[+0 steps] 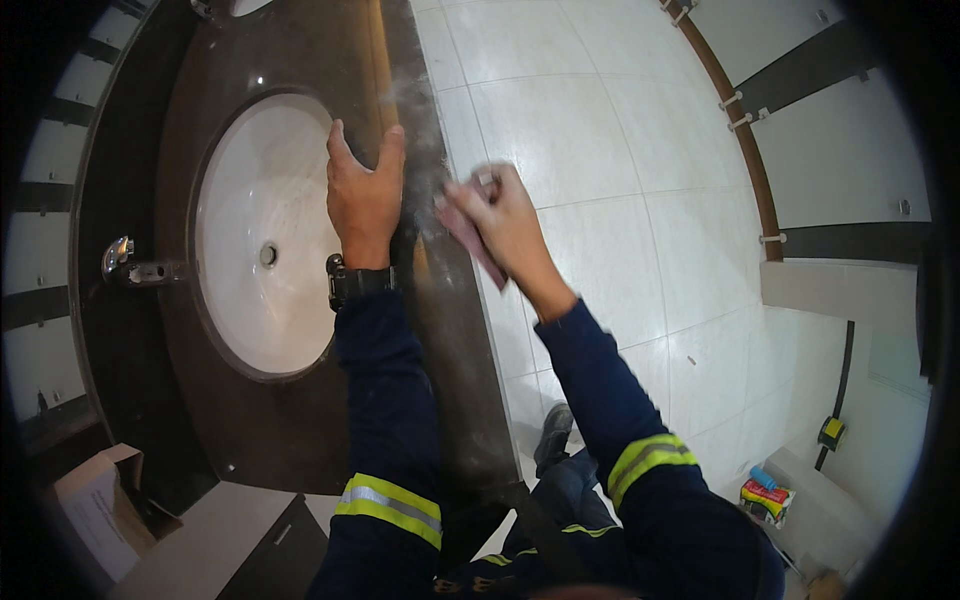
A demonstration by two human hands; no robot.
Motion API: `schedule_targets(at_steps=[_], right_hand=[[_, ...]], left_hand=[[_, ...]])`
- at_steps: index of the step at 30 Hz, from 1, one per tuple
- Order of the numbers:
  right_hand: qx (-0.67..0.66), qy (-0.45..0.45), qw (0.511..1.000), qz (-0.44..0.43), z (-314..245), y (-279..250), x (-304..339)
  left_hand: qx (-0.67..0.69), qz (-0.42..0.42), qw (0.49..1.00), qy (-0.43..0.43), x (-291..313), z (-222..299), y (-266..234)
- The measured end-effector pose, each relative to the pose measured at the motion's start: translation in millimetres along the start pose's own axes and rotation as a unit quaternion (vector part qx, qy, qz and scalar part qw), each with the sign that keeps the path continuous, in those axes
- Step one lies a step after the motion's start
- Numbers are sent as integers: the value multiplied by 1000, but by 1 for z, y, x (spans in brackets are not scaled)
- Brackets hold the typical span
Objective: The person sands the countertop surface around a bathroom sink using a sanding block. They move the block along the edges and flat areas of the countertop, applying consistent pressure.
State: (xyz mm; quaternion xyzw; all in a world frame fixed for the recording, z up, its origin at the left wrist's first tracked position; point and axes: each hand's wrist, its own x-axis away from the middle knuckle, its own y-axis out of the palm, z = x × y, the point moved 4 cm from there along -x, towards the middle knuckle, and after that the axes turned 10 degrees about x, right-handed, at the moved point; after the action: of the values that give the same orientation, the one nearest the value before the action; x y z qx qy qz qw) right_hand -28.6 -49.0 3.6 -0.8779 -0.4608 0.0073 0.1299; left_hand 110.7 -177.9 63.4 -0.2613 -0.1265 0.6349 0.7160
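My left hand (363, 195) lies flat on the dark stone countertop (240, 420), fingers spread near the front rim beside the white oval basin (255, 190). A black watch sits on that wrist. My right hand (500, 225) is blurred and grips a reddish-brown sanding pad (470, 238) pressed against the counter's front edge (440, 300). Pale dust lies along that edge and hangs in the air above it.
A chrome tap (125, 265) stands behind the basin. A cardboard box (100, 505) sits at the lower left. White floor tiles (620, 200) stretch to the right, with a colourful packet (765, 497) and a yellow tape measure (830, 432) near the wall. My shoe (553, 432) rests on the floor.
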Motion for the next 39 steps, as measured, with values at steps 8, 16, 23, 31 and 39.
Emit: schedule_targets(at_steps=[8,16,23,31,39], right_hand=[[-39,68,996,-35,18,-3,31],[-100,36,994,3,-4,3,-26],[-77,41,996,-11,10,5,-13],[-102,105,988,-57,13,9,34],[-60,52,996,-39,-3,6,-7]], left_hand=[[-8,12,1000,17,-1,-4,-1],[6,9,999,40,0,2,7],[-1,5,1000,21,-1,4,4],[-14,22,999,25,-2,-6,-4],[-6,18,1000,19,-1,-3,2]])
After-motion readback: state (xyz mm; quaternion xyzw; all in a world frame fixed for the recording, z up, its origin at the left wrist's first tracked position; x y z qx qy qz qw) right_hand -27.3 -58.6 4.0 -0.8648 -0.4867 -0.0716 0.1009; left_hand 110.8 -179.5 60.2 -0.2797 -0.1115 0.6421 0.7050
